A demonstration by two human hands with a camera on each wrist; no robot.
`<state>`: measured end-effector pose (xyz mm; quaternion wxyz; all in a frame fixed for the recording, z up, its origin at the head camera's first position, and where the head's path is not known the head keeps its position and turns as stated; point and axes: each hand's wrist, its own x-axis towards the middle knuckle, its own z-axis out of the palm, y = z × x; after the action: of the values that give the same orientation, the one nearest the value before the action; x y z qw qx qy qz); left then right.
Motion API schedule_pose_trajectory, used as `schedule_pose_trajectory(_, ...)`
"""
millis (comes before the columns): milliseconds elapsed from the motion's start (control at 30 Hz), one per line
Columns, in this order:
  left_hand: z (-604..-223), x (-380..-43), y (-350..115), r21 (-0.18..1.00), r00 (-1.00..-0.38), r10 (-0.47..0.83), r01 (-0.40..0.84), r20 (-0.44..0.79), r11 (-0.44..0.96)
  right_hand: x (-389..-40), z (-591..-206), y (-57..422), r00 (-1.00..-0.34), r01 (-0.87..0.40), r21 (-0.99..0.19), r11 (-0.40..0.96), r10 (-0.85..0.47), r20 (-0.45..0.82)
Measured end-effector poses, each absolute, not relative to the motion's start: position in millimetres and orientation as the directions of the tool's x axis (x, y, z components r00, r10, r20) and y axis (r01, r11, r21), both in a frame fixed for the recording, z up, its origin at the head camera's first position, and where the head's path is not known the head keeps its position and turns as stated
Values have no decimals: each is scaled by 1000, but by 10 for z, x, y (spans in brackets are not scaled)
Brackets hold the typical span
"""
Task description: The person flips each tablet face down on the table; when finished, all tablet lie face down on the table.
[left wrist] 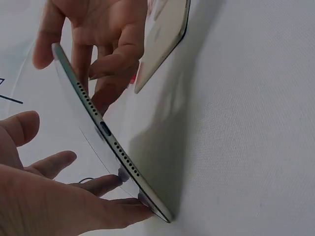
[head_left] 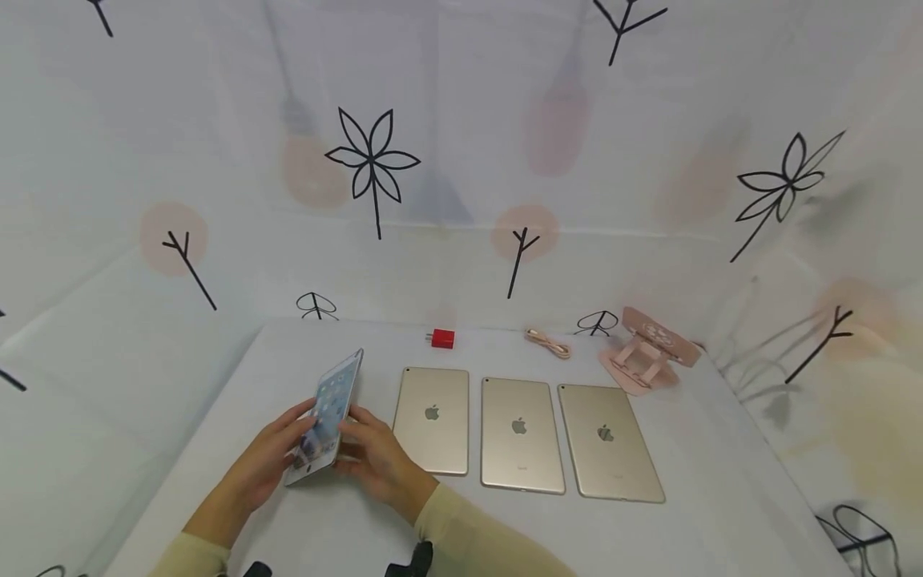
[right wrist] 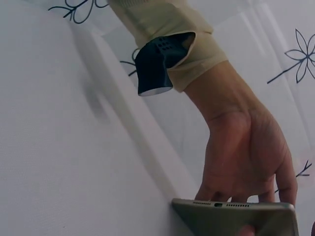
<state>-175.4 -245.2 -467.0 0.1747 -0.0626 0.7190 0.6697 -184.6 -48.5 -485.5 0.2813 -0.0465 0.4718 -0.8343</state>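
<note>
In the head view a tablet [head_left: 330, 405] with a lit home screen stands tilted at the left of the table. My right hand [head_left: 378, 455] holds it by its raised side, the thumb over the screen edge and the fingers behind the back. My left hand [head_left: 265, 458] is on the screen side. The left wrist view shows the left hand's extended fingers [left wrist: 101, 187] touching the screen near the low side, its thumb apart from the tablet. The end with speaker holes and a charging port [left wrist: 105, 129] faces that camera. Tablet and wrist hide part of both hands.
Three gold tablets lie face down in a row: one near my right hand [head_left: 433, 437], a middle one [head_left: 521, 457] and a right one [head_left: 613, 465]. Behind them are a red charger plug [head_left: 443, 339], a coiled cable [head_left: 548, 343] and a pink folding stand [head_left: 649, 353].
</note>
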Motion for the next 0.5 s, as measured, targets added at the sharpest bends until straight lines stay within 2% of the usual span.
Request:
schedule_pose_trajectory(267, -4661, -1709, -2449, 957, -945, 161, -267, -283, 116, -1820, -4788, -558, -759, 489, -769, -410, -636, -143)
schedule_pose_trajectory(400, -4648, -1696, -2441, 963, -958, 126, -241, -256, 124, -1811, -4757, -582, -725, 477, -785, -396, -682, -96)
schedule_pose_trajectory(500, -4625, -1677, -2451, 970, -964, 119, -230, -237, 73, -1798, -4743, -599, -718, 456, -807, -376, -691, -84)
